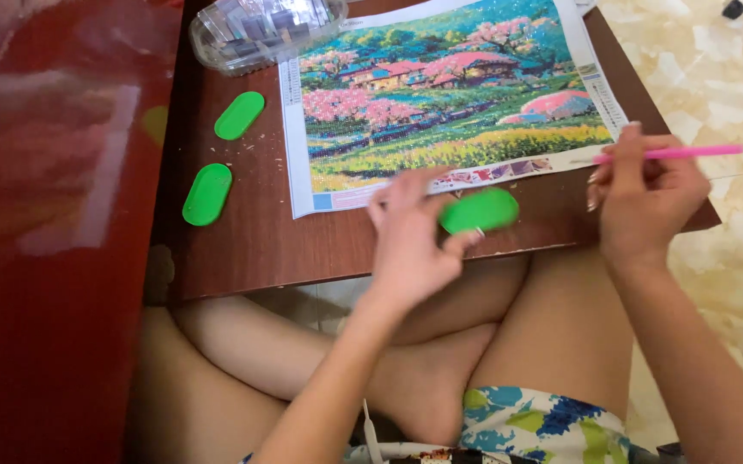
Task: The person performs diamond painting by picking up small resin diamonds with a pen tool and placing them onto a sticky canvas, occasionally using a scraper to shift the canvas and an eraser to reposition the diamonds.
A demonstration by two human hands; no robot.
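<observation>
Clear plastic box (pixel 260 30) cut off by top edge; contents blurred. Left hand (pixel 410 236) hides pt of green tray (pixel 479 210).

**One clear plastic box at the table's far edge**

A clear plastic box (pixel 260 30) sits at the far left corner of the brown table (pixel 251 241), cut off by the top of the frame. It is rounded, see-through and lidded, with small grey and pale compartments or packets showing dimly inside. Its near right edge lies just beside the top left corner of the canvas (pixel 449 94). No labels, signs or screens can be made out.
</observation>
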